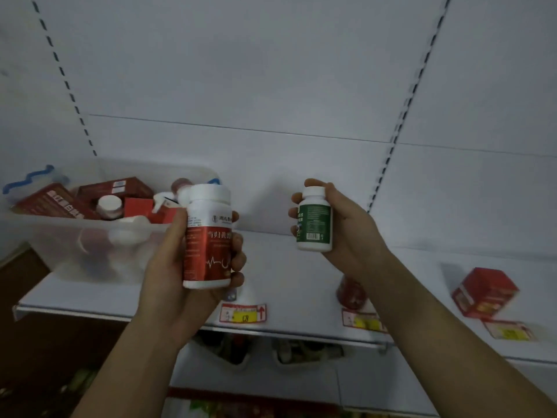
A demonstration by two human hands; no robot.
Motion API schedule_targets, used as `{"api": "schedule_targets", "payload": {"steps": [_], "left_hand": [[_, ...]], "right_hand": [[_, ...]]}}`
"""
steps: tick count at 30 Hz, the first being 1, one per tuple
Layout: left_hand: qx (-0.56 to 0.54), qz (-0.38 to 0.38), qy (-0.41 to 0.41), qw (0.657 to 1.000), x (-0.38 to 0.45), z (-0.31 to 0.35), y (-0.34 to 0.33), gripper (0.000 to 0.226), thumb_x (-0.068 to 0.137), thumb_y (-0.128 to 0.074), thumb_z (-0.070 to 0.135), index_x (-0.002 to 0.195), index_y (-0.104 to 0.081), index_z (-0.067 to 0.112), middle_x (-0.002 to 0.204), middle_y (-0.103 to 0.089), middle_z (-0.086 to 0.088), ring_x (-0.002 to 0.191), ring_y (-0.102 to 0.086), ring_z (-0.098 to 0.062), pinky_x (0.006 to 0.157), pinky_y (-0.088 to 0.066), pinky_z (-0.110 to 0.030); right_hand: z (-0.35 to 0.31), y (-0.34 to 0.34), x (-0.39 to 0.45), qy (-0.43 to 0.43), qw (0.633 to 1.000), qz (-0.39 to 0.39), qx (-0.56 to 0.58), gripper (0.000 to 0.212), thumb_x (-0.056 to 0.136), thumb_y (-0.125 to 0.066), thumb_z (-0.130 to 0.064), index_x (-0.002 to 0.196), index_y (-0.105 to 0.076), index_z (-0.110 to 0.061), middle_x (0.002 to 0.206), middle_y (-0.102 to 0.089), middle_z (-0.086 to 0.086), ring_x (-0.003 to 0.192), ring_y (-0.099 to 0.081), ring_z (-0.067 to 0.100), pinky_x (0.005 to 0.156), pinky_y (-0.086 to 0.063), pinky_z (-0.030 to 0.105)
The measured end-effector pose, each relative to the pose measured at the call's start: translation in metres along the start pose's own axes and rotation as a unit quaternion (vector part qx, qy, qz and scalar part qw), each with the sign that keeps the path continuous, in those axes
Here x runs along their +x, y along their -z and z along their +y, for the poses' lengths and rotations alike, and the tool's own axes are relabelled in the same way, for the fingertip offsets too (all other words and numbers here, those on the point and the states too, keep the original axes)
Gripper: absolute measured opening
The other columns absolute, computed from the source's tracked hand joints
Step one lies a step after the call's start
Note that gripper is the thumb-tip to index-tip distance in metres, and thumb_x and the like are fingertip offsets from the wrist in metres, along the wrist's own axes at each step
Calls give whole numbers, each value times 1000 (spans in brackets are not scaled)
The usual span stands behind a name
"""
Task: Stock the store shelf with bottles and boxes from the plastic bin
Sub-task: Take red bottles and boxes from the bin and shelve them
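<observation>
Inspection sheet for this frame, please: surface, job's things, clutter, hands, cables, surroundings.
Surface: white shelf with price tags along its front edge.
Job's things: clear plastic bin at the shelf's left end, holding red boxes and bottles; red-label bottle and green-label bottle held above the shelf; red box and a dark red bottle already on the shelf at right.
Clutter: nothing seen.
Hands: left hand grips the red-label bottle; right hand grips the green-label bottle.
Cables: nothing seen.
Surroundings: white back panel with slotted uprights; lower shelf with blurred goods.
</observation>
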State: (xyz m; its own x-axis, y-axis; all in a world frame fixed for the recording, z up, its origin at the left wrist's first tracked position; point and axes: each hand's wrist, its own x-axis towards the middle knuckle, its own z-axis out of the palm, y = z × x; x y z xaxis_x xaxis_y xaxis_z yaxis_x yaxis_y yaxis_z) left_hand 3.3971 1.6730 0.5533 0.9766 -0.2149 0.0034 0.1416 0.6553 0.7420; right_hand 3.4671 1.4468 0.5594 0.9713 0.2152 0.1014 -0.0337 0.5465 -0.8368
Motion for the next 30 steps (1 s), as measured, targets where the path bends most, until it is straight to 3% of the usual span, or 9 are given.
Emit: {"api": "schedule_targets", "payload": {"steps": [6,11,15,20,26,30], "left_hand": [[-15,-106,73,992,5,-68,-68,59,95,-40,59,113,-72,13,84,-63,-11,65,-60,-19,53,-54,-29],[-12,-156,133,979,2,-130,-147,59,92,-43,58,109,-72,9,81,-64,-12,61,-60,-20,50,-52,-29],[-37,-197,176,964,-1,-183,-208,59,94,-42,57,112,-71,8,81,-64,-12,59,-60,-20,51,-52,-28],[-49,-256,219,940,-8,-262,-289,59,93,-47,57,120,-65,8,86,-63,-13,64,-59,-21,55,-53,-29],[-41,-293,253,921,-23,-354,-385,57,94,-43,56,116,-66,8,83,-62,-12,61,-58,-20,50,-52,-29],[-43,-317,277,906,-26,-403,-437,59,92,-46,57,113,-70,8,83,-63,-11,62,-60,-20,50,-53,-29]], "right_hand": [[-48,74,-97,34,990,124,-54,22,104,-48,-29,113,-63,-16,117,-69,15,98,-62,27,77,-58,40],[-99,126,-181,90,973,201,-74,11,103,-52,-30,104,-56,-19,118,-69,15,86,-61,27,58,-56,35],[-138,170,-246,129,960,229,-98,15,94,-59,-31,103,-58,-19,117,-71,15,91,-65,28,76,-55,51],[-188,242,-326,167,938,286,-103,19,91,-63,-26,105,-61,-13,116,-70,20,108,-60,33,106,-42,57],[-244,328,-413,181,906,358,-134,28,91,-64,-26,113,-61,-10,109,-71,15,95,-66,28,89,-53,44],[-278,377,-456,196,879,410,-144,15,93,-62,-23,104,-65,-13,101,-74,9,89,-66,22,83,-54,40]]}}
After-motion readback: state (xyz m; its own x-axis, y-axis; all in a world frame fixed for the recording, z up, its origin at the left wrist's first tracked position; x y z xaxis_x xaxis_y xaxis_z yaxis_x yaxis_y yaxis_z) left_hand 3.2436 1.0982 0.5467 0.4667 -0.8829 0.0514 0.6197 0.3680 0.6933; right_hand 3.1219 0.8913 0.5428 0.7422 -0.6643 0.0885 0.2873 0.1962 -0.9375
